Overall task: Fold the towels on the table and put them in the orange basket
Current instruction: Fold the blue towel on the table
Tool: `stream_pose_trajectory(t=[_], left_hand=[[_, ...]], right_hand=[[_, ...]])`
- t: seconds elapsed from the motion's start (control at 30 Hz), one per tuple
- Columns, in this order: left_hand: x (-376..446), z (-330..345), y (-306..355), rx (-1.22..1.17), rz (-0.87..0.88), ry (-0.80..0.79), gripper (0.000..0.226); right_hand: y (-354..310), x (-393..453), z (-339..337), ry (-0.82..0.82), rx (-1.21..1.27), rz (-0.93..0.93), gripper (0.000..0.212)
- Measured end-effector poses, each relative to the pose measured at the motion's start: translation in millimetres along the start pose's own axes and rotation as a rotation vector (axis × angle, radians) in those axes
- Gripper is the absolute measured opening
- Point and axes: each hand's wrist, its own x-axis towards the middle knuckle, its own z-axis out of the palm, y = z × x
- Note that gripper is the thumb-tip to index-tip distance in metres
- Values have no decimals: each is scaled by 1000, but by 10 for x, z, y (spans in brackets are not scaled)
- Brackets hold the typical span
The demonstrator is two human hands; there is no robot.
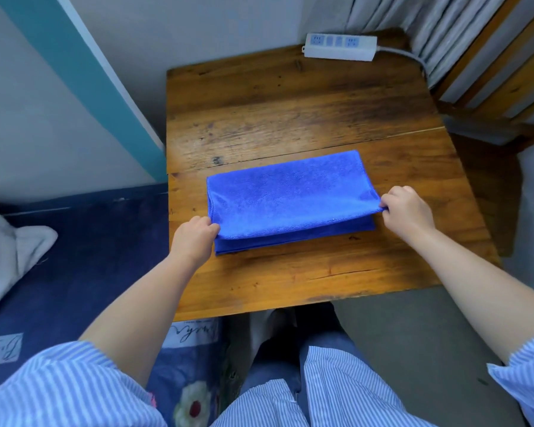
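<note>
cursive script on bedding labels [195,331], not legible

towel [287,195] lower layer: mostly hidden | fingertips: tucked under cloth

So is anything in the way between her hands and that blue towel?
No. The left hand and right hand already pinch the blue towel's near corners on the table. No basket is in view.

One blue towel [290,195] is lying at the centre of one wooden table [290,103]. Two hands are pinching it: the left hand [193,238] at 8 o'clock, the right hand [406,211] at 3 o'clock. One power strip [339,47] is sitting at 12 o'clock.
</note>
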Motion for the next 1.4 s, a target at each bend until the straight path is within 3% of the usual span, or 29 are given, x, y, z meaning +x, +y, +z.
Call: stream_pose_trajectory(t=[0.33, 0.43, 0.57, 0.73, 0.97, 1.13, 1.3, 1.4], left_hand=[[-33, 199, 60, 51, 1, -125, 19], [-60, 252, 57, 35, 0, -176, 20], [-82, 268, 76, -118, -54, -102, 22], [247, 130, 262, -377, -125, 89, 41], [775, 343, 547, -440, -199, 35, 58], [758, 666, 477, -403, -211, 31, 64], [744, 675, 500, -415, -237, 97, 64], [742, 645, 507, -406, -233, 76, 69]], right_hand=[[31, -134, 218, -7, -9, -63, 12], [69, -177, 307, -107, -69, -33, 13], [26, -214, 296, -70, -60, -48, 7], [-389, 65, 331, 62, -51, -226, 28], [-716, 447, 825, -228, -31, -222, 56], [-294, 435, 861, -219, -48, -141, 62], [-124, 399, 859, -127, 98, 166, 68], [-166, 406, 850, -130, 109, 235, 67]])
